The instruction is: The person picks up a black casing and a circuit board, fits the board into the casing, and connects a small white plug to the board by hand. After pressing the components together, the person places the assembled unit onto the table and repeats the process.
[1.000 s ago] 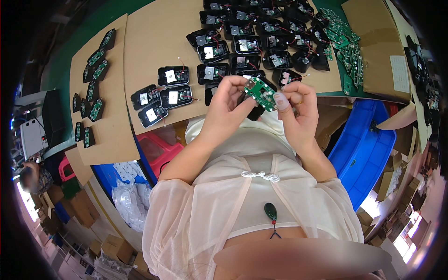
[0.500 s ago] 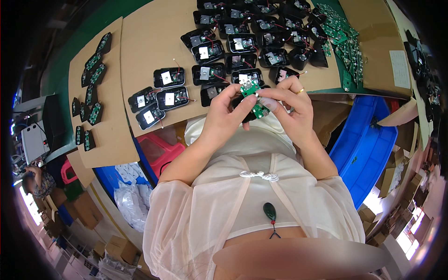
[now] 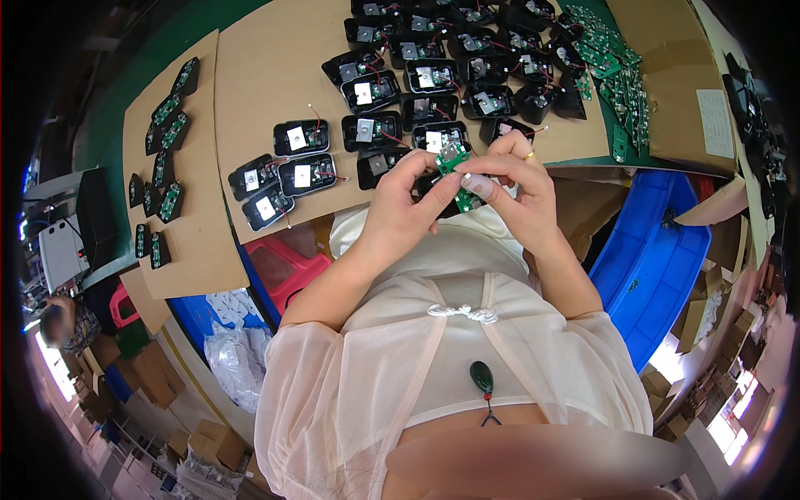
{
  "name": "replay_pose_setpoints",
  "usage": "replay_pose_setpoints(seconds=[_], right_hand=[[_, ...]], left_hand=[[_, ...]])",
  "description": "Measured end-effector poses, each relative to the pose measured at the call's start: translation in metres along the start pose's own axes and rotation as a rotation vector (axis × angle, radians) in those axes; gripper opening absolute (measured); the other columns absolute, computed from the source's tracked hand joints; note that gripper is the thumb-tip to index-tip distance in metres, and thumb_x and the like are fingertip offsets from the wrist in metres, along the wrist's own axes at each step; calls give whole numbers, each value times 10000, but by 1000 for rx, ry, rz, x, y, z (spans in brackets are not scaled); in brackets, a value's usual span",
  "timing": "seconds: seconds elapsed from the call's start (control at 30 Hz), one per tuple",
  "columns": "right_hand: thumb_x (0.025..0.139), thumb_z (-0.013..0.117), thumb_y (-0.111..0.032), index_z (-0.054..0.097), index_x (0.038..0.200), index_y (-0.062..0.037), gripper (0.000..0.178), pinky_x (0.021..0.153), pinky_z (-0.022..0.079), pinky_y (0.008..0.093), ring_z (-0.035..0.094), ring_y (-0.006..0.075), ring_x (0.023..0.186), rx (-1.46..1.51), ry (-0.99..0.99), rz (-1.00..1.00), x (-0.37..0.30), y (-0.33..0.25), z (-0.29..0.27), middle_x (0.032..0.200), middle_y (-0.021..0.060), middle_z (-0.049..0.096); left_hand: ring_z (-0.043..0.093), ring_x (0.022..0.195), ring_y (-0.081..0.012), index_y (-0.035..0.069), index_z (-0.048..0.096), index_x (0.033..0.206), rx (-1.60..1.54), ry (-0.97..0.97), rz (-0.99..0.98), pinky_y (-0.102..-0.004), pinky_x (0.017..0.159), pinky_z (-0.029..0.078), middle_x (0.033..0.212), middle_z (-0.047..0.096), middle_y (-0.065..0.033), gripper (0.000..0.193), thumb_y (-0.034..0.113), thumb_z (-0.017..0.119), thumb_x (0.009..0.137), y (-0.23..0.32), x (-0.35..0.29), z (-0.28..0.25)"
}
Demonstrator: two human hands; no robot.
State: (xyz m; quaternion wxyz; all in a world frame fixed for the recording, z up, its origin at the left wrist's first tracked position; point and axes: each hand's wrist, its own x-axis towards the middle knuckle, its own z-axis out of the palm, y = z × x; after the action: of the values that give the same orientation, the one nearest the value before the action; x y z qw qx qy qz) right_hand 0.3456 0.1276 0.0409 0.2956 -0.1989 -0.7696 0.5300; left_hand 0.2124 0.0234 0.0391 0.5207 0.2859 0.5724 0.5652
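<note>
My left hand [image 3: 404, 196] is closed on a green circuit board [image 3: 451, 155], its thumb pressed on the board's left edge. A black plastic housing [image 3: 427, 182] shows partly behind the board, between the hands. My right hand [image 3: 525, 190], with a ring on one finger, pinches at the board's middle; what sits between its fingertips is too small and covered to make out. Close beyond the hands, several open black housings [image 3: 364, 133] lie in rows, each with a silvery plate inside and thin red and black wires with white plugs.
A heap of green circuit boards [image 3: 621, 92] lies at the far right beside a cardboard box [image 3: 679, 92]. Small black parts with green boards [image 3: 171, 202] stand on cardboard at the left. A blue bin [image 3: 642, 267] is at the right, a red stool [image 3: 287, 271] under the table. A person [image 3: 71, 325] is far left.
The fingers of my right hand have shifted slightly left and curled closer over the board. The board has tilted a little. The housings on the table have not moved.
</note>
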Motion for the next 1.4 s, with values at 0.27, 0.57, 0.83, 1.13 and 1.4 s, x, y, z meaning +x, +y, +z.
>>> replay_pose_setpoints(seconds=[0.27,0.57,0.83,1.13,1.4], right_hand=[[687,659,-58,590,777,-49,114,542,380,270,469,163,643,-286,43,-113,5,-1,2,717,29,464],[584,648,-101,573,785,-104,214,547,346,293,462,189,679,-806,-15,-432,13,-20,-4,729,4,479],[678,678,-52,616,802,-52,139,543,398,282,490,183,643,-229,68,-162,8,-10,2,748,53,527],[697,651,10,598,851,-33,169,453,412,234,539,155,579,-273,24,-279,5,-11,-3,771,72,542],[610,641,4,583,832,-30,233,487,453,291,558,207,608,-592,-129,-464,10,-19,-9,803,69,530]], left_hand=[[489,931,-151,61,575,975,357,190,563,-213,768,405,1091,472,-97,255,-6,606,731,-8,5,-6],[505,596,-120,68,618,846,545,233,655,-212,534,416,995,523,-77,132,11,632,728,5,3,1],[507,800,-105,38,578,902,121,69,420,-218,659,423,937,510,-41,132,6,598,775,-4,6,-5],[510,719,-29,37,472,1138,-16,147,312,-143,567,380,964,569,-12,368,12,583,788,6,4,2],[499,597,-29,43,581,1000,209,270,331,-179,497,386,808,616,-30,240,42,615,763,2,-1,4]])
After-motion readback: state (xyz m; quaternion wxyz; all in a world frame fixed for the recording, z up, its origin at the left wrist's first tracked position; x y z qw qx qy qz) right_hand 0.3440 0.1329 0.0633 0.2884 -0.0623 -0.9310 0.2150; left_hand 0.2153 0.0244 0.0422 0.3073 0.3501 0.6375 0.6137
